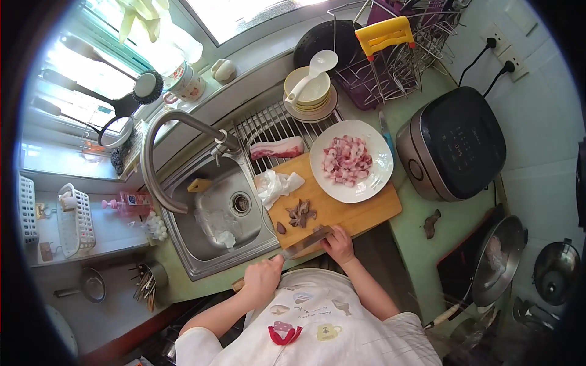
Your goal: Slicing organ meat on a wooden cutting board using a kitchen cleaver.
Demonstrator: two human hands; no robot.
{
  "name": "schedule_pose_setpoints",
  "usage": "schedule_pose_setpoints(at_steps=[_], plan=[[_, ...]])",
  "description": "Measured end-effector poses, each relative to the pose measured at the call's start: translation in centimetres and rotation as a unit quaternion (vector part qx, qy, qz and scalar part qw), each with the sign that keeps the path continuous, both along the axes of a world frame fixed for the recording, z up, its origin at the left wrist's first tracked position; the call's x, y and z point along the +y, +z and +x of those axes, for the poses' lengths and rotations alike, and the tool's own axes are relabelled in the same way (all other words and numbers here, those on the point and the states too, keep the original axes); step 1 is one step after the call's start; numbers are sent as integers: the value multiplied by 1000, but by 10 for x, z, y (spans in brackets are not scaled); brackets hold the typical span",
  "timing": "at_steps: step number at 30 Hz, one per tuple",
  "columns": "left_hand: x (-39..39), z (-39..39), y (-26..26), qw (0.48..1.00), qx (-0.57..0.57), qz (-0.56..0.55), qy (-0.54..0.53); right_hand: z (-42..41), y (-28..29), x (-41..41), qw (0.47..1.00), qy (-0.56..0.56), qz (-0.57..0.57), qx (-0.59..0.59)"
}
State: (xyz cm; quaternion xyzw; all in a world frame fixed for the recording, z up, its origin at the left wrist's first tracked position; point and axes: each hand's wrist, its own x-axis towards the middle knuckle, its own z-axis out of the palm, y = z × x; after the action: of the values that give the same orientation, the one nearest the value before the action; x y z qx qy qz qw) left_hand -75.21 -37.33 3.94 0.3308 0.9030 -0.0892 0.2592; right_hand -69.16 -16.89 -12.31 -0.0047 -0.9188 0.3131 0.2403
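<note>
My left hand grips the handle of a kitchen knife, its blade slanting across the near edge of a wooden cutting board. At the blade's tip, the curled fingers of my right hand hold a dark brown food piece, mostly hidden by blade and fingers. Beyond the blade lies a small heap of dark brown slices, with one slice apart to the left. A white plate of diced pink-and-white meat overlaps the board's far side. Crumpled white paper rests at its left corner.
Left is a steel sink with a faucet arching over it. A meat slab and stacked bowls sit on the drain rack. Right are a rice cooker, a small knife and a wok.
</note>
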Motion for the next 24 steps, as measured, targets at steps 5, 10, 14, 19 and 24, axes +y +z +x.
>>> schedule_pose_setpoints(at_steps=[5,10,14,19,24], plan=[[3,-7,-7,999,-31,17,10,1,-1,0,1000,-2,-3,-2],[11,-15,-39,997,-63,37,18,-6,6,0,1000,-4,-13,10],[21,-17,-77,991,-51,120,33,-6,3,-2,1000,0,-15,7],[12,-23,-74,991,-42,128,29,-2,2,1,1000,11,-18,-2],[0,-14,-32,992,-33,122,22,3,-2,1,1000,-3,-19,-10]])
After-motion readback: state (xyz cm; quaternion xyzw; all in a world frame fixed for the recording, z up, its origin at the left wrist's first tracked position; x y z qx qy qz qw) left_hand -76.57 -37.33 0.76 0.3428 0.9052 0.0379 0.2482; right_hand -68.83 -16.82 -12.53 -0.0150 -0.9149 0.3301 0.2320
